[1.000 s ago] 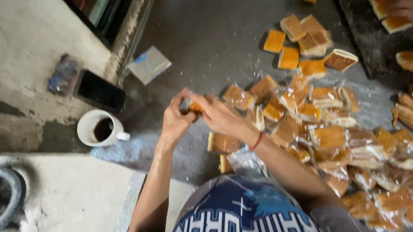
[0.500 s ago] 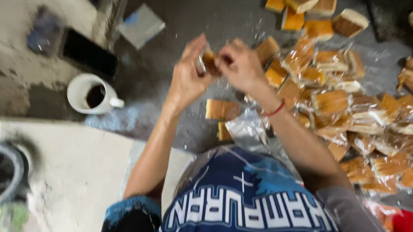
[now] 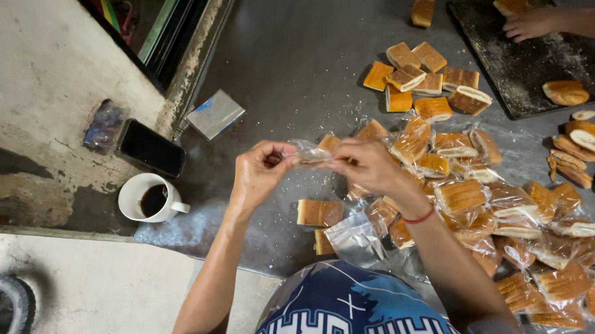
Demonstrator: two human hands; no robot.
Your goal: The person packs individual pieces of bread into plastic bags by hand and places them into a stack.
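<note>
**Clear bag pinched between both hands above the dark floor**

Left to right: white coffee mug [image 3: 145,197] sat at the floor's left edge, black phone [image 3: 151,148] just above it. Left hand [image 3: 261,172] and right hand [image 3: 368,166] each pinched one end of a small clear plastic bag [image 3: 311,152], fingers pressed together. Unwrapped cake slice [image 3: 319,213] lay below. Wrapped slices [image 3: 514,221] piled rightward. Judgement: hold both ends taut for a clean close.

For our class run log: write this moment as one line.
left hand + right hand: pinch clear wrapper | wrapped cakes: piled right | mug: left
</note>
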